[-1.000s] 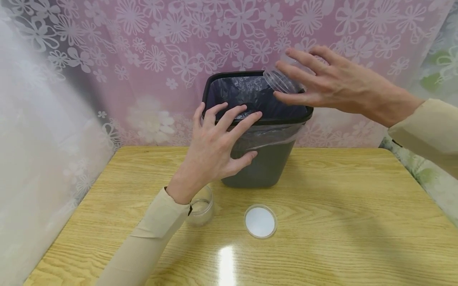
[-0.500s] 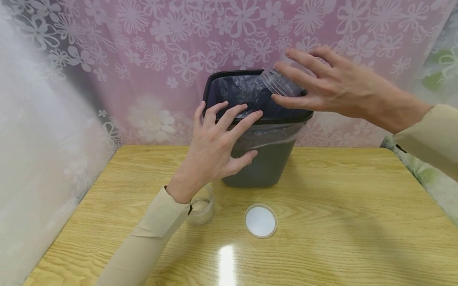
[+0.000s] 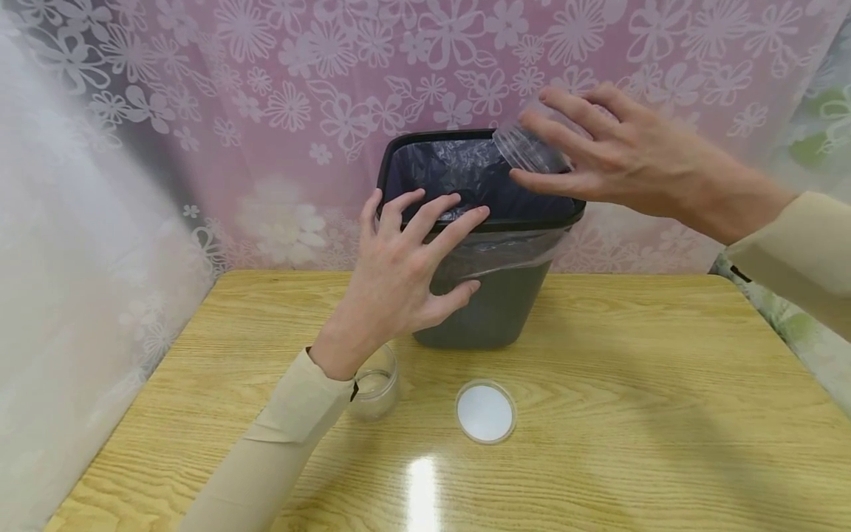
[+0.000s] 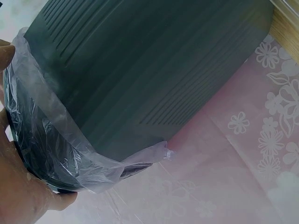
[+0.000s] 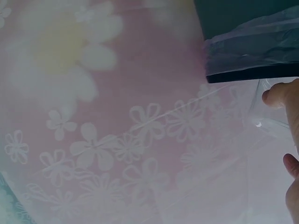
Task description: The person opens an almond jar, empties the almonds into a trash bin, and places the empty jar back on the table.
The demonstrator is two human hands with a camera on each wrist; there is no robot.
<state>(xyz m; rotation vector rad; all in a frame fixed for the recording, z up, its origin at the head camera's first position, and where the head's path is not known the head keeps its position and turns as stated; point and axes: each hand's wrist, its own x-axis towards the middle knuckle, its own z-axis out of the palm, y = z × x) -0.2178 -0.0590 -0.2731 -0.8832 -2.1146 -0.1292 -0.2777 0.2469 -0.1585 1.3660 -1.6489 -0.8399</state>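
Observation:
A dark grey trash bin (image 3: 488, 310), lined with a clear plastic bag (image 3: 512, 255), stands at the back of the table. My left hand (image 3: 399, 273) holds its front rim, fingers spread over the edge and thumb against the outer front side. At the bin's right rear corner, my right hand (image 3: 618, 151) grips a clear plastic jar (image 3: 528, 151). The jar is tipped, its ridged end pointing down and left over the bin. Its clear wall (image 5: 266, 109) also shows beside the right fingers in the right wrist view. Whether anything is inside the jar cannot be seen.
Near the left forearm stands another clear round container (image 3: 377, 399), partly hidden by the wrist. A round clear-rimmed lid with a white disc (image 3: 485, 412) lies in front of the bin on the wooden table (image 3: 631, 443). Flowered curtains (image 3: 319, 89) hang behind.
The right hand has shifted the tipped jar slightly down and left, then back up and right. The left hand and bin look almost unmoved.

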